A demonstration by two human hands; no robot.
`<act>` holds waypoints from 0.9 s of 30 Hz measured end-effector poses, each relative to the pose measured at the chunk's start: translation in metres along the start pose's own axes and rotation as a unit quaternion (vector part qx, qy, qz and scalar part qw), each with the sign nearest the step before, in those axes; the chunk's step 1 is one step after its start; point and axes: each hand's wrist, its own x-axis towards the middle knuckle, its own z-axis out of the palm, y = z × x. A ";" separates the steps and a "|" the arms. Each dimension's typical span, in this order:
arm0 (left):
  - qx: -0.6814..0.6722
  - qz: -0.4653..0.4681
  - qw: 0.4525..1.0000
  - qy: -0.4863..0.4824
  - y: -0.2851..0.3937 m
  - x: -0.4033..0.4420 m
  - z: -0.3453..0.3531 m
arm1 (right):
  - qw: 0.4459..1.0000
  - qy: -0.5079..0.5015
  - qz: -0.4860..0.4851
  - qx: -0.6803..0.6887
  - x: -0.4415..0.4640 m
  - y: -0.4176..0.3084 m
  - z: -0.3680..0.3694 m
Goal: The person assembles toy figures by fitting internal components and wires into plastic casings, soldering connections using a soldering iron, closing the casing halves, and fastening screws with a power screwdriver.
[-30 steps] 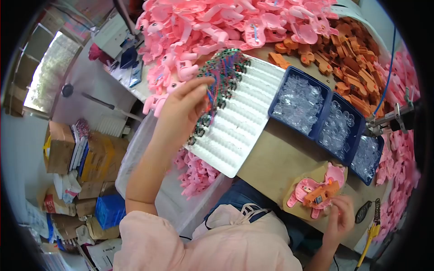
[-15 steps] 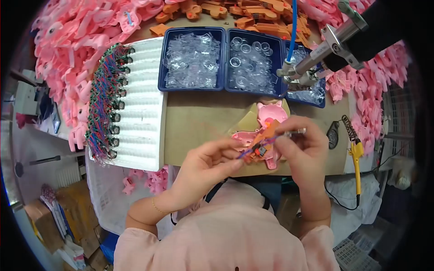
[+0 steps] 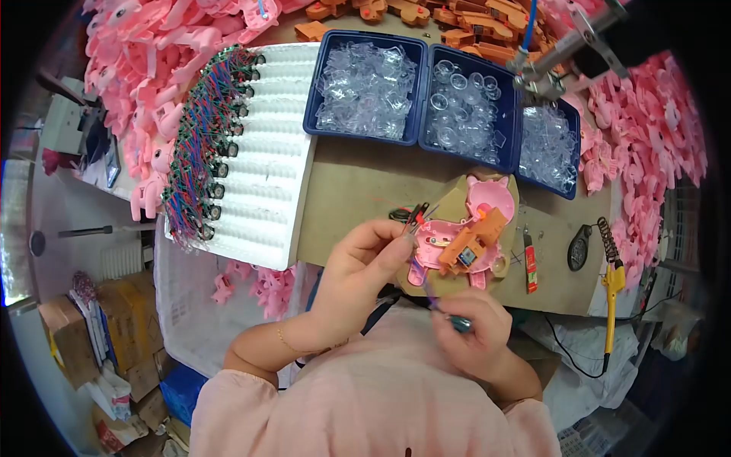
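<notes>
My left hand [image 3: 371,255] is closed, thumb against fingers, on a small black and red part [image 3: 418,217] with thin pointed ends; its exact kind is unclear. Lower down, my right hand [image 3: 478,329] is curled around a dark teal, rounded object [image 3: 461,324], mostly hidden in the fingers. A blurred purple wire [image 3: 428,288] runs between the two hands. Just beyond them, a pink animal-shaped toy shell [image 3: 489,196] lies in a beige holder [image 3: 454,196]. Across the shell rests an orange plastic housing [image 3: 474,242] with a small dark component in it.
A white ridged tray [image 3: 278,160] carries wired circuit boards [image 3: 199,145] at left. Blue bins [image 3: 365,139] of clear plastic parts stand behind. A red cutter knife [image 3: 530,263] and a yellow soldering iron [image 3: 611,297] lie right. Pink shells [image 3: 647,129] are heaped around.
My right hand has come down toward my body, away from the orange housing, now holding the teal object. The housing lies uncovered in the shell. The view has shifted.
</notes>
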 end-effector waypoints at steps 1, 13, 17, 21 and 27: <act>-0.001 -0.003 1.000 -0.002 0.002 0.001 -0.001 | 1.000 0.001 0.003 -0.002 0.008 0.000 -0.012; 0.135 0.097 0.986 -0.032 0.006 -0.005 0.005 | 0.972 0.006 -0.114 -0.203 0.041 -0.015 -0.017; 0.226 0.039 0.971 -0.072 0.016 -0.002 0.000 | 0.983 -0.004 -0.075 -0.169 0.053 -0.016 -0.035; 0.301 0.013 0.932 -0.201 0.024 0.007 -0.003 | 0.998 -0.044 0.041 -0.002 0.067 -0.018 -0.039; 0.262 -0.041 0.936 -0.231 0.026 0.011 -0.001 | 0.984 -0.042 0.138 0.106 0.066 -0.009 -0.023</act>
